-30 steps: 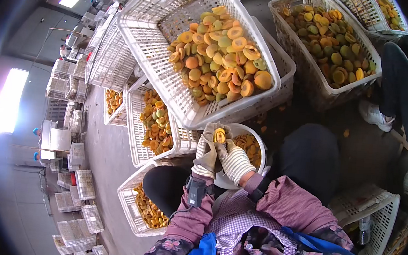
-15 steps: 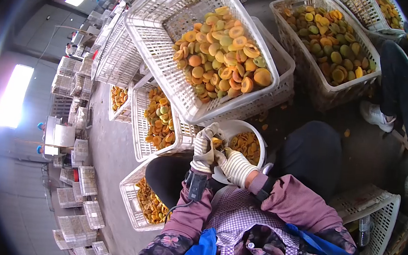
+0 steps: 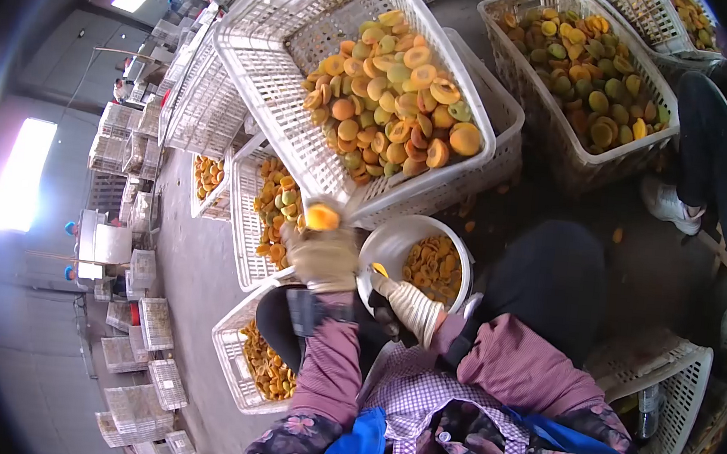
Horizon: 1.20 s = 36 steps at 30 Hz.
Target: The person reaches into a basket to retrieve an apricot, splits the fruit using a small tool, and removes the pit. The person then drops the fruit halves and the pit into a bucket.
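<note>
A: What distinguishes this view from the two preceding ones?

B: The separation of the hands. Earlier, both met at the edge of the white bucket (image 3: 386, 242), around one fruit; here the left hand (image 3: 323, 258) has swung away toward the lower corner of the large crate (image 3: 266, 54), while the right hand (image 3: 413, 307) remains beside the bucket.

A: Where is the fruit?

B: An orange fruit piece (image 3: 323, 216) shows at the left fingertips, seen between that corner and the neighbouring crate (image 3: 242, 216). Its height above either cannot be determined.

A: And the state of each grip?

B: Left: blurred by motion, apparently closed about the piece, its palm side hidden. Right: fingers partly curled, a yellow sliver (image 3: 380, 269) at their tips; whether pinched or merely touching, one cannot tell.

A: How is the change to be interpreted?

B: Probably as the end of the two-handed step: the fruit seems parted, with flesh at the left and a smaller portion at the right. The fruit halves (image 3: 393, 91) in the large crate and scraps (image 3: 436, 268) in the bucket show no evident change.
</note>
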Motion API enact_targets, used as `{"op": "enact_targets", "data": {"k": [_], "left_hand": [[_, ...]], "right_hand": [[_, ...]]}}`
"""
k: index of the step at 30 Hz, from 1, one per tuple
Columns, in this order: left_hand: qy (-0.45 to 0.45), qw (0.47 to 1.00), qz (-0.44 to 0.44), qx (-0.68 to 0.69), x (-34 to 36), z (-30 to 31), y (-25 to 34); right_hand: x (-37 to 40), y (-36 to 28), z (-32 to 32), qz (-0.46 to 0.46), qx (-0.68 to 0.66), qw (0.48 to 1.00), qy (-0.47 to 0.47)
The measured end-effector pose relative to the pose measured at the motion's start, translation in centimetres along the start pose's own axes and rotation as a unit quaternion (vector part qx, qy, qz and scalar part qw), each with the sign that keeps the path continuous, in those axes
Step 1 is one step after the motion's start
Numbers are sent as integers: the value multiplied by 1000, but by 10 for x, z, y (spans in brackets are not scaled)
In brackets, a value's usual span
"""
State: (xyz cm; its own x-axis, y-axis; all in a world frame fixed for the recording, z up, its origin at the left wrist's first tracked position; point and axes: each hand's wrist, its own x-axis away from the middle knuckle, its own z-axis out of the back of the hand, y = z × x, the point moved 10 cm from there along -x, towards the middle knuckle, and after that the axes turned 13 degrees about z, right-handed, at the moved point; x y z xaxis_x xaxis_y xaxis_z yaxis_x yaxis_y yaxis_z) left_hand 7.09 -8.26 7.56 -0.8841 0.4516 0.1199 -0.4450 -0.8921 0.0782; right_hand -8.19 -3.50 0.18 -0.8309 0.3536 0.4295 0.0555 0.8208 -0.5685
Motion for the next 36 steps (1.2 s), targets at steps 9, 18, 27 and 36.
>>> {"op": "enact_targets", "data": {"k": [9, 18, 27, 36], "left_hand": [[-66, 943, -313, 91, -89, -94, 171], [-396, 677, -107, 611, -57, -82, 90], [-251, 725, -136, 627, 52, -47, 50], [-228, 748, -55, 621, 52, -56, 23]], "right_hand": [[-35, 24, 43, -25, -48, 984, 168], [-42, -30, 63, 225, 24, 952, 208], [-10, -68, 42, 270, 384, 868, 160], [-14, -44, 37, 227, 442, 860, 114]]}}
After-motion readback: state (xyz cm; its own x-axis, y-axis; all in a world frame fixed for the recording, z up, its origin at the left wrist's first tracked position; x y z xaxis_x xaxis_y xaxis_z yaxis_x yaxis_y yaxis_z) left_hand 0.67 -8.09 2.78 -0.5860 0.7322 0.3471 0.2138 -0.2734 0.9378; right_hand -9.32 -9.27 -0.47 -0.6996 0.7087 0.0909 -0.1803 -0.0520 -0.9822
